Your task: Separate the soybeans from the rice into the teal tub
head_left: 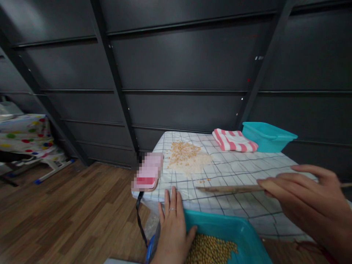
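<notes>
My right hand point(299, 190) is closed around a thin, flat brown wooden stick point(229, 189), pinching it between thumb and fingers. The stick points left, just above the checked tablecloth. Fingers outstretched, my left hand point(173, 227) lies over the left rim of a teal plastic basin point(220, 219), its thumb on the inner side. Inside the basin are many small golden-brown beans point(211, 249). Farther back on the table, a loose pile of yellow kernels point(181, 152) is mixed with white rice-like grains point(196, 163). A few stray kernels point(205, 180) lie nearer the stick.
A phone point(148, 168), partly blurred out, lies at the table's left edge with a black strap hanging down. Toward the back right are a folded pink-and-white striped towel point(233, 140) and another teal basin point(268, 138). A dark panelled wall point(184, 62) stands behind the table.
</notes>
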